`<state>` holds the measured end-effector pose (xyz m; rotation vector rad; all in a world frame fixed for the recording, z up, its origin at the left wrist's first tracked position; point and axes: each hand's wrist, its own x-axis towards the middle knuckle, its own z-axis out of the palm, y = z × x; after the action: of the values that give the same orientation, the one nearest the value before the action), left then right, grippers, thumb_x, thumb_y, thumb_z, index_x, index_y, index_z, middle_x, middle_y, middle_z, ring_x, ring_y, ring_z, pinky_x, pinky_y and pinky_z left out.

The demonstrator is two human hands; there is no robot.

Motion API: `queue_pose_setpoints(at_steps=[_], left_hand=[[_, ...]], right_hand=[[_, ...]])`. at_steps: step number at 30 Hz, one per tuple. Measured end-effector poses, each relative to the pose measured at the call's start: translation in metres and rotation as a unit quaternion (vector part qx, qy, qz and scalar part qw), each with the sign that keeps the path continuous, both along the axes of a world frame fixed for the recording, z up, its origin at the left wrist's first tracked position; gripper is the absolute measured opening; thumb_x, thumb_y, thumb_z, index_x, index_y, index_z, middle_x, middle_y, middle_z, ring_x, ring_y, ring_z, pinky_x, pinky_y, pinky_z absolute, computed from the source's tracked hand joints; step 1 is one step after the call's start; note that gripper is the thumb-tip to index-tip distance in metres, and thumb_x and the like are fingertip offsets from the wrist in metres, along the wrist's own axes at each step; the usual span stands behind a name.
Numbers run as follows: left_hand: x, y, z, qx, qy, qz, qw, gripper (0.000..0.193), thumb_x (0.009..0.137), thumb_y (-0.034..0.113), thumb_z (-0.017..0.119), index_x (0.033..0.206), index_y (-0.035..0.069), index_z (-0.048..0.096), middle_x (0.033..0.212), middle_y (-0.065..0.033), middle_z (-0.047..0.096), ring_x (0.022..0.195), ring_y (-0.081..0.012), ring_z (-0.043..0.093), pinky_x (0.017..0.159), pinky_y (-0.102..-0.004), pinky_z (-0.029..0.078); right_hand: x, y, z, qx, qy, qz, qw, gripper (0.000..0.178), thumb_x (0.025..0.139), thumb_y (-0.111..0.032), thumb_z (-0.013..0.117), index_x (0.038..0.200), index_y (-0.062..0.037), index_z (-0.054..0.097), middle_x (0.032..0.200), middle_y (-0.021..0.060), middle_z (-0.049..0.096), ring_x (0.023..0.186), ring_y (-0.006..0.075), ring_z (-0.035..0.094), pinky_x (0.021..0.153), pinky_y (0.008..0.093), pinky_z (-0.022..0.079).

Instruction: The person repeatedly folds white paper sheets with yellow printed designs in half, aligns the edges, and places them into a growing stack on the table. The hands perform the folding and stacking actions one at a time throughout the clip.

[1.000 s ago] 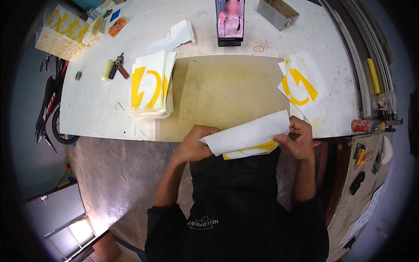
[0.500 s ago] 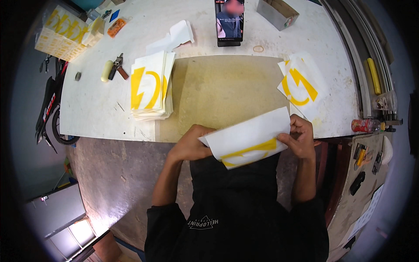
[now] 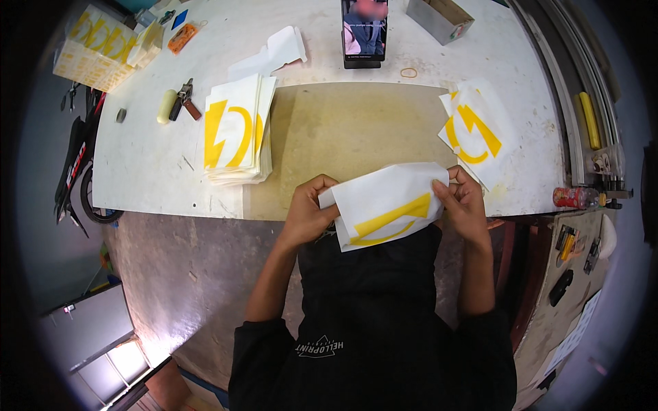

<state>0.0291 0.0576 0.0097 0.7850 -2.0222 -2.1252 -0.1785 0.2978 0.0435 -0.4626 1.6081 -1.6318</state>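
A white paper sheet with a yellow print [image 3: 384,192] is held up over the table's near edge, in front of my body. It looks folded or layered at its left end; I cannot tell whether it is a bag. My left hand [image 3: 308,214] grips that left end, its fingertips partly hidden. At the upper right corner my right hand [image 3: 466,205] pinches the sheet between thumb and fingers. A thick stack of white sheets with yellow prints [image 3: 229,130] lies to the left. Farther right, a few similar printed sheets [image 3: 476,140] overlap on the table.
A tan mat [image 3: 356,130] covers the table's middle. A phone on a stand [image 3: 364,41] and an open grey box [image 3: 439,20] stand at the back. Left are a hand tool [image 3: 184,103] and a bag of printed pieces [image 3: 99,51]. A bottle [image 3: 574,198] lies right.
Both hands have moved slightly up and away from my body with the sheet. It now bulges a little more, and its printed face is turned more toward view.
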Motion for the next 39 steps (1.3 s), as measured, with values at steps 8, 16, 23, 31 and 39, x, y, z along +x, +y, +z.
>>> queue_pose_setpoints(at_steps=[8, 16, 23, 31, 39], left_hand=[[-0.007, 0.002, -0.006, 0.029, 0.102, 0.086, 0.991, 0.037, 0.090, -0.003, 0.076, 0.125, -0.004, 0.066, 0.117, -0.0094, 0.075, 0.106, -0.0127, 0.069, 0.093, -0.0292, 0.055], [-0.012, 0.007, -0.024, -0.270, 0.084, 0.283, 0.917, 0.045, 0.091, -0.005, 0.075, 0.130, -0.002, 0.053, 0.102, -0.0060, 0.069, 0.086, -0.0120, 0.067, 0.078, -0.0268, 0.055], [-0.005, 0.014, 0.001, 0.064, 0.069, 0.197, 0.976, 0.046, 0.092, -0.003, 0.076, 0.131, -0.006, 0.052, 0.097, -0.0136, 0.075, 0.083, -0.0124, 0.071, 0.076, -0.0250, 0.057], [-0.011, 0.005, 0.008, 0.213, 0.057, 0.123, 0.968, 0.032, 0.096, 0.005, 0.075, 0.122, -0.008, 0.062, 0.106, -0.0168, 0.077, 0.092, -0.0142, 0.074, 0.082, -0.0293, 0.059], [-0.019, -0.021, -0.012, 0.310, 0.030, 0.091, 0.946, 0.029, 0.104, 0.020, 0.068, 0.113, -0.007, 0.070, 0.109, -0.0144, 0.076, 0.095, -0.0172, 0.073, 0.086, -0.0310, 0.058]], right_hand=[[-0.005, -0.003, -0.004, -0.020, -0.056, 0.134, 0.989, 0.032, 0.101, -0.006, 0.067, 0.130, 0.0066, 0.062, 0.110, 0.0110, 0.076, 0.095, 0.0092, 0.070, 0.085, 0.0246, 0.055], [-0.006, -0.019, -0.034, -0.050, -0.128, 0.037, 0.990, 0.025, 0.103, -0.010, 0.066, 0.122, 0.0072, 0.066, 0.107, 0.0078, 0.076, 0.087, 0.0081, 0.070, 0.078, 0.0239, 0.056], [0.001, -0.033, -0.030, -0.038, -0.129, 0.014, 0.991, 0.020, 0.102, -0.010, 0.069, 0.114, 0.0063, 0.067, 0.100, 0.0090, 0.076, 0.085, 0.0077, 0.070, 0.076, 0.0232, 0.056], [-0.008, -0.038, -0.029, -0.035, -0.158, 0.038, 0.986, 0.026, 0.099, -0.007, 0.072, 0.119, 0.0081, 0.067, 0.112, 0.0141, 0.075, 0.092, 0.0128, 0.072, 0.082, 0.0281, 0.059], [-0.020, -0.045, -0.040, 0.007, -0.285, 0.074, 0.956, 0.038, 0.101, -0.017, 0.070, 0.127, 0.0097, 0.065, 0.121, 0.0172, 0.073, 0.105, 0.0211, 0.073, 0.093, 0.0351, 0.059]])
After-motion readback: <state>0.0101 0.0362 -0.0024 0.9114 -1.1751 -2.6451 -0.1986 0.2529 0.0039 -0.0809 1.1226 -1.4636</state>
